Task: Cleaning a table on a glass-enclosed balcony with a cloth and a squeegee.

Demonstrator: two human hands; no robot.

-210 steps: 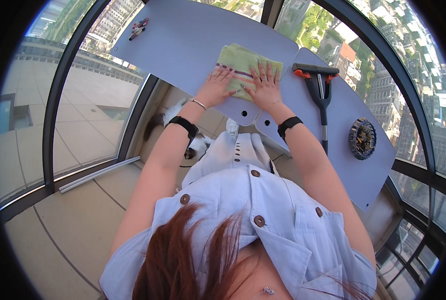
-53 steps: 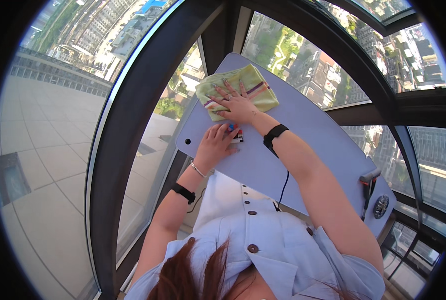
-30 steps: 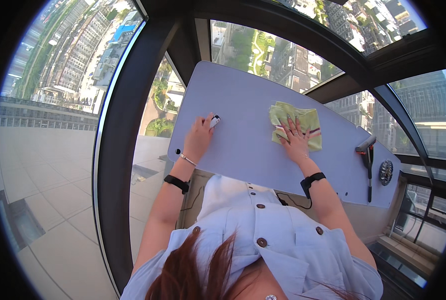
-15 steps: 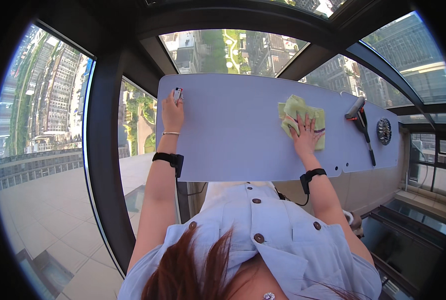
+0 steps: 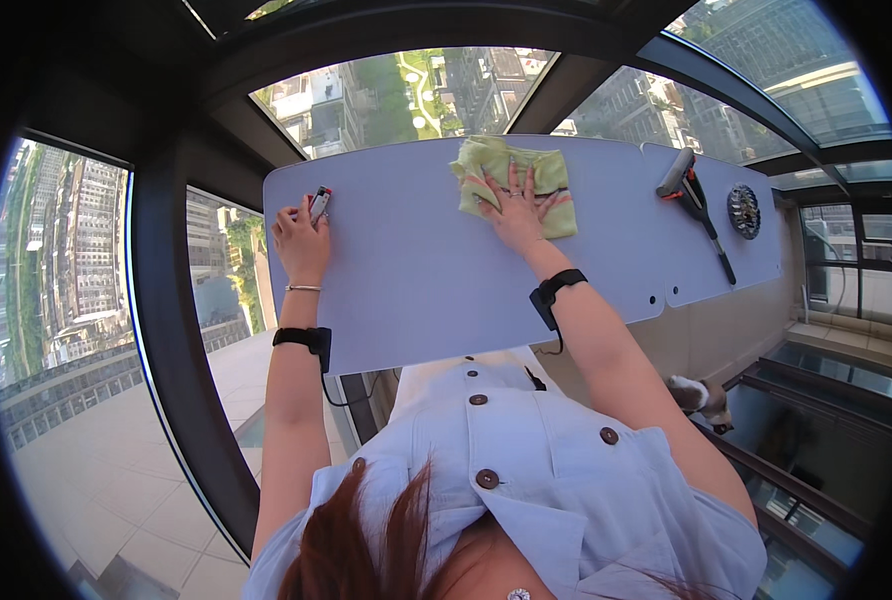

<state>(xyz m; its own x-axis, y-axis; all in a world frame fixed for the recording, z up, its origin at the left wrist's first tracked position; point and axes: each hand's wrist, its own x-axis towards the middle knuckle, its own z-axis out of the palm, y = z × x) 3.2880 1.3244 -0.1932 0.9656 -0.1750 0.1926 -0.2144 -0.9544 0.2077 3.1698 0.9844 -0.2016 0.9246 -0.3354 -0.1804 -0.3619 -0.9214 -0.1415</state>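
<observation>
A folded light-green cloth (image 5: 558, 222) lies on the white tabletop (image 5: 396, 290), toward its far edge. My right hand (image 5: 519, 218) rests flat on this cloth with the fingers spread, pressing rather than gripping it. Near the table's left end, my left hand (image 5: 301, 245) has its thumb and fingers around a small silver, black and red object (image 5: 320, 203). Part of that object is hidden by the fingers, and its kind is too small to make out.
A black-handled tool (image 5: 701, 210) with a grey and orange head lies on the table's right section, beside a round dark, ridged disc (image 5: 744, 211). Window frames and glass surround the table. Below at right is a brown-and-white animal (image 5: 704, 399).
My right hand has slid the cloth leftward and toward the far edge. My left hand has tilted slightly, and the small object with it. The whole view has shifted a little.
</observation>
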